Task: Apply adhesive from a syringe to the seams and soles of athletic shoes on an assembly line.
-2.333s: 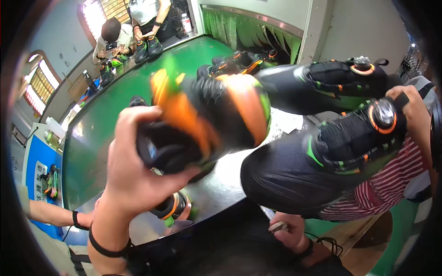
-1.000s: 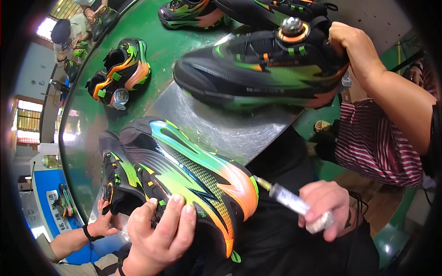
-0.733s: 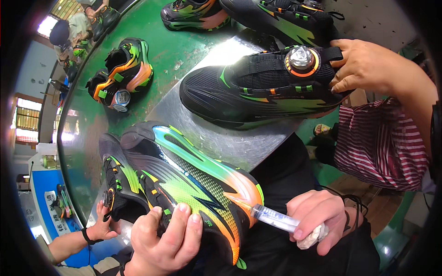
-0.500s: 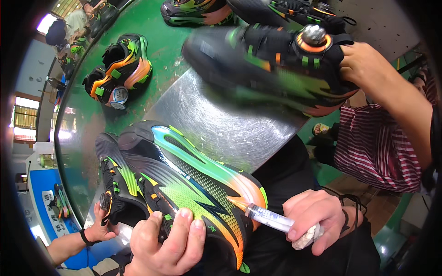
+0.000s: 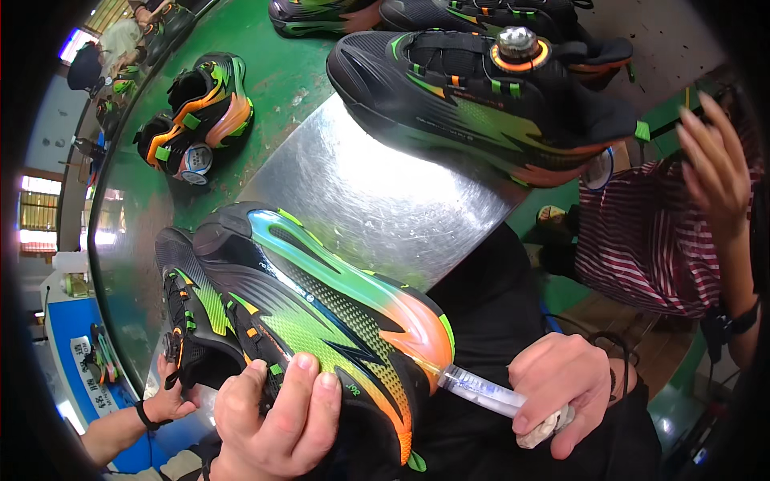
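A black, green and orange sneaker (image 5: pixel 337 321) lies tilted on its side, toe toward the far left. My left hand (image 5: pixel 277 421) is closed on the upper near its collar. In my right hand (image 5: pixel 561 393) is a clear syringe (image 5: pixel 485 393), its tip at the edge of the sneaker's orange sole part; whether it touches is hard to tell. A crumpled whitish wad (image 5: pixel 545 429) is also held under those fingers. Another person's hand (image 5: pixel 168 401) is at a second sneaker (image 5: pixel 196 321), just left of mine.
A sneaker with a silver dial (image 5: pixel 481 104) stands across the metal plate (image 5: pixel 321 168) on the green table (image 5: pixel 273 104). Beside it is a co-worker's open hand (image 5: pixel 718 172). More sneakers (image 5: pixel 200 112) sit at the far left and along the back. A person in striped clothing (image 5: pixel 642 232) is at right.
The co-worker's hand has let go of the dial sneaker and drawn back to the right. That sneaker now rests without blur. The syringe tip has shifted slightly along the sole's edge toward the heel.
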`<act>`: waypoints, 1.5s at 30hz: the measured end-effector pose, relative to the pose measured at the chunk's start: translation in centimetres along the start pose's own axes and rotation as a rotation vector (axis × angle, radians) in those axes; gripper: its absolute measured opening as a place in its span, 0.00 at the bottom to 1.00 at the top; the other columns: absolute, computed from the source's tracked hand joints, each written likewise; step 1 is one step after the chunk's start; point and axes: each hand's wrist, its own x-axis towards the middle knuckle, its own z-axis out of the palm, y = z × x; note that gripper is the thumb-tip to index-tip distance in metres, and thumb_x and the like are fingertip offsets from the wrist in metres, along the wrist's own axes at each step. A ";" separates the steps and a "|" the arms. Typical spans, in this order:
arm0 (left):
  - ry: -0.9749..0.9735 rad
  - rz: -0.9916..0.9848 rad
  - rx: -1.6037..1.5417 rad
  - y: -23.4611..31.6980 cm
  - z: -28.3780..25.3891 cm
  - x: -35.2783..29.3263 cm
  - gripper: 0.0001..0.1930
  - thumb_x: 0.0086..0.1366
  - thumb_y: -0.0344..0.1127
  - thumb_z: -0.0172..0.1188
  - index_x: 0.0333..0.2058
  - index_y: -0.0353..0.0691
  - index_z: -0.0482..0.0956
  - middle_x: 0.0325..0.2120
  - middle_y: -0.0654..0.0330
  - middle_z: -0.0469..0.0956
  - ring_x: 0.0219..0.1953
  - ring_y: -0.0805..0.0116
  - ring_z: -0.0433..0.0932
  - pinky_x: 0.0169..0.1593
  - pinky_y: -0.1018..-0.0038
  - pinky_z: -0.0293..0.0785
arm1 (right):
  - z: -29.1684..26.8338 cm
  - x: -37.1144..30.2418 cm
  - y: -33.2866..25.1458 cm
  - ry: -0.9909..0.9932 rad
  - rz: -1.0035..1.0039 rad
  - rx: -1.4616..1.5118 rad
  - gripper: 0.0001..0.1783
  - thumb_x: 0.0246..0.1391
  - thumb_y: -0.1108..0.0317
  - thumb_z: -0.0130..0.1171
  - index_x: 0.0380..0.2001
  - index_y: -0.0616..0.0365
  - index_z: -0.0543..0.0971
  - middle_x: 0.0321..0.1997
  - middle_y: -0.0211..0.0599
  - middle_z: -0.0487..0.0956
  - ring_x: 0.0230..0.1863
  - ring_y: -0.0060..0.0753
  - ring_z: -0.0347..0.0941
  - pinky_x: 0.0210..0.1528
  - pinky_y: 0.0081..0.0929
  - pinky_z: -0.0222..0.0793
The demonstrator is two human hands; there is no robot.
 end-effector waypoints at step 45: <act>-0.108 -0.027 -0.269 -2.9 -2.9 6.8 0.38 0.33 0.26 0.70 0.51 0.35 0.73 0.42 0.48 0.76 0.40 0.48 0.74 0.45 0.60 0.72 | 4.0 -1.7 -0.1 0.084 -0.254 -0.772 0.18 0.39 0.56 0.77 0.31 0.52 0.84 0.18 0.23 0.68 0.14 0.20 0.57 0.13 0.19 0.48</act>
